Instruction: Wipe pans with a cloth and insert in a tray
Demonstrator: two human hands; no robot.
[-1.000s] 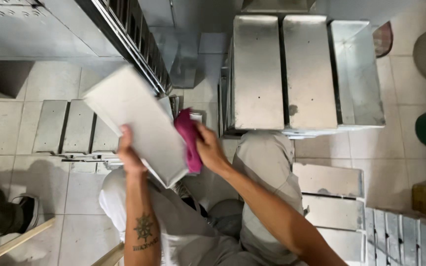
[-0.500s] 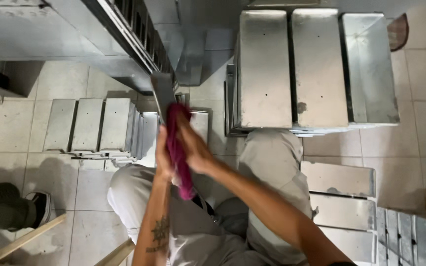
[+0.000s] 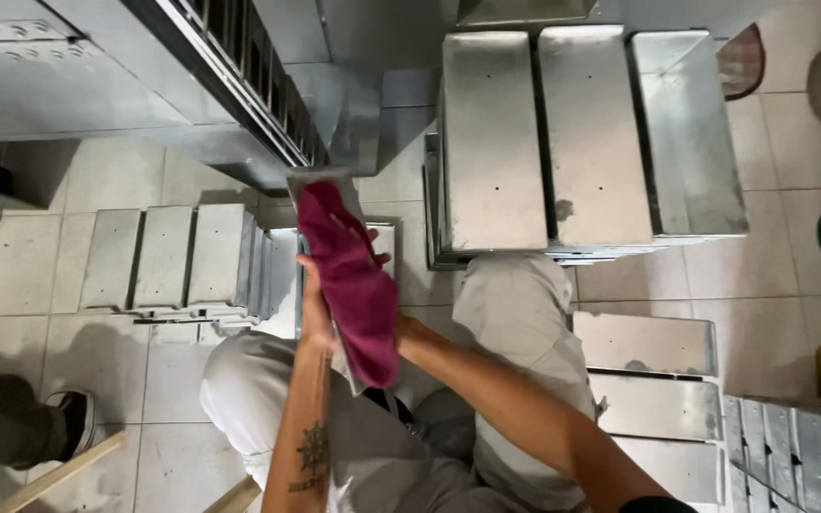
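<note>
Cloth (image 3: 353, 290) wipe on metal tray (image 3: 320, 180), edge-up.
Left hand (image 3: 315, 318) clamps tray, right hand (image 3: 372, 275) fingers press cloth; tray could slip.

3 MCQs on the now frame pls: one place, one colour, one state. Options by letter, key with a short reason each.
1. Where is the row of shiny loaf pans?
A. on the floor past the person's knees
B. hanging on a wall
C. on a high shelf

2. What colour is the cloth?
A. white
B. magenta
C. blue

3. How is the flat metal panel held?
A. lying flat on the tiles
B. leaning untouched on the rack
C. edge-on between both hands

Key: 1 A, the pans sit on the tiled floor beyond the knees. 2 B, it reads deep pink-red. 3 C, the left hand grips the panel and the right hand presses the cloth on it.
</note>
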